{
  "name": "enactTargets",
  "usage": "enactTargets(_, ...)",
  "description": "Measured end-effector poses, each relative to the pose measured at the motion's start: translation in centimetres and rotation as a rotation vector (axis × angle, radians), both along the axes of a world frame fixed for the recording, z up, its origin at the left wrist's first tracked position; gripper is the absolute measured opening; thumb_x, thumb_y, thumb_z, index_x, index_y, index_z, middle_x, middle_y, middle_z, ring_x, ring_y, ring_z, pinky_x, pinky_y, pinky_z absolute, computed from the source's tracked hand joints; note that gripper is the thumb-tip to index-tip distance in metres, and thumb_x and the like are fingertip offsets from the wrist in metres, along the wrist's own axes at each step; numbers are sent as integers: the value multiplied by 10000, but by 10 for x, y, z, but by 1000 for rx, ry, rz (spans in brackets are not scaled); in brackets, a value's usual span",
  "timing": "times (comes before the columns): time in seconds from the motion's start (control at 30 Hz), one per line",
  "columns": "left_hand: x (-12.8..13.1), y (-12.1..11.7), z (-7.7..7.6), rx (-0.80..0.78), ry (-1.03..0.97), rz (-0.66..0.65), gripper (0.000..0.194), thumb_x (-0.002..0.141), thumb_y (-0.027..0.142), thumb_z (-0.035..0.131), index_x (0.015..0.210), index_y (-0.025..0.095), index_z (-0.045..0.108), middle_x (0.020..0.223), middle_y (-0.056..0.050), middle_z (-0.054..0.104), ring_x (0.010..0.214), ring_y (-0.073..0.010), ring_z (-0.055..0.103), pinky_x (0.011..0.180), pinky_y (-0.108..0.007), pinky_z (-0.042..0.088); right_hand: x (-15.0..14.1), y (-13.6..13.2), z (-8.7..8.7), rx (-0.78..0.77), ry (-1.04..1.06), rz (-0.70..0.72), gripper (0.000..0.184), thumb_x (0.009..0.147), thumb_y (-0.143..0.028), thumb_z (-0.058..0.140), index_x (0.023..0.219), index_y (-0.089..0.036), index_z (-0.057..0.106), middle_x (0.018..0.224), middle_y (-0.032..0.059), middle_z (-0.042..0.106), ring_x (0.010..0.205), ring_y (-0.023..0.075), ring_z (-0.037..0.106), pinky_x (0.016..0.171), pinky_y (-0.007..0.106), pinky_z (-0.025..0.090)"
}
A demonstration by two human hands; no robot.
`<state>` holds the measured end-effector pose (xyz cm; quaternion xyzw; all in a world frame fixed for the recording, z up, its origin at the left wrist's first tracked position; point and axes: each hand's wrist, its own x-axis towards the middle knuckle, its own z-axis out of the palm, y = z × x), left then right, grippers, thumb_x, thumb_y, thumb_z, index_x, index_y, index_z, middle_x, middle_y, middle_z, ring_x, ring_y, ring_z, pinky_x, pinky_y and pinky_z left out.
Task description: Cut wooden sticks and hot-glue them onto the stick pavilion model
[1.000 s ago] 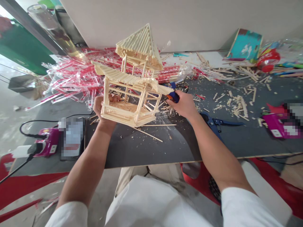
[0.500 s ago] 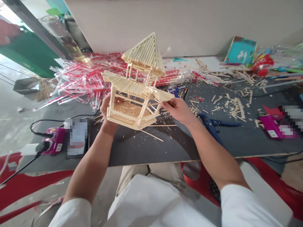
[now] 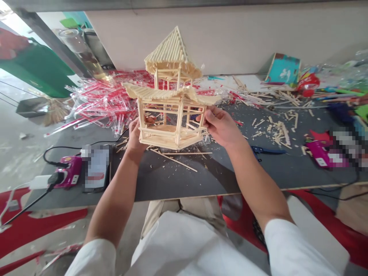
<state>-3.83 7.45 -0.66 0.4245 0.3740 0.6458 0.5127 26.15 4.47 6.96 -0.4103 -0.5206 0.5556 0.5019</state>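
A two-tiered model pavilion [image 3: 165, 94] made of pale wooden sticks is held up above the dark tabletop, nearly upright. My left hand [image 3: 137, 134] is closed on its left side, the fingers reaching between the posts of the lower storey. On the other side, my right hand [image 3: 219, 124] grips a corner post under the lower roof edge. Some fingertips of both hands are hidden by the posts. Two loose thin sticks [image 3: 179, 162] lie on the table below the model.
Red-and-clear plastic wrappers [image 3: 100, 101] are heaped at the back left. A phone [image 3: 97, 168] and a purple power strip [image 3: 69, 171] lie at the left. Stick scraps [image 3: 280, 132], blue-handled cutters [image 3: 268, 150] and a second purple power strip [image 3: 324, 154] are at the right.
The pavilion has turned and tipped more upright, so the underside of its upper roof now shows. Both hands have kept hold of it, and my right hand has shifted slightly right.
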Motion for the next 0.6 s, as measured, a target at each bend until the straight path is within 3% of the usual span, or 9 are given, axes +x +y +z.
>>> enactTargets(0.1, 8, -6, 7, -17, -5, -16, 338, 848, 518, 846, 817, 210, 711, 863, -34, 757, 854, -189, 749, 801, -316, 621, 0, -1, 12, 37, 13, -20, 560, 655, -685, 937, 843, -268, 614, 719, -20, 615, 715, 164, 607, 687, 337, 451)
enactTargets(0.2, 16, -12, 11, -64, -39, -86, 340, 797, 484, 907, 912, 225, 719, 924, -21, 776, 810, -182, 761, 793, -333, 637, -5, -5, 27, 86, -18, 12, 485, 700, -586, 952, 857, -254, 636, 818, 8, 680, 835, 192, 705, 754, 353, 506)
enactTargets(0.4, 26, -14, 6, -165, -85, -278, 314, 876, 490, 846, 972, 223, 712, 958, -87, 797, 891, -288, 804, 832, -471, 678, -20, -27, 68, 172, -130, 68, 367, 817, -529, 898, 970, -236, 736, 936, 41, 737, 929, 213, 735, 814, 354, 551)
enactTargets(0.5, 31, -12, 2, -215, -139, -389, 369, 856, 546, 853, 914, 213, 705, 860, -80, 776, 787, -282, 789, 706, -428, 676, -25, -39, 87, 242, -289, 82, 397, 893, -566, 820, 1091, -224, 786, 972, 49, 752, 939, 217, 731, 767, 333, 549)
enactTargets(0.6, 36, -13, 0, -213, -187, -387, 335, 861, 495, 862, 905, 206, 699, 807, -42, 746, 755, -246, 776, 661, -361, 664, -28, -48, 95, 382, -399, 69, 417, 920, -555, 799, 1168, -220, 803, 1072, 54, 776, 976, 222, 738, 788, 338, 564)
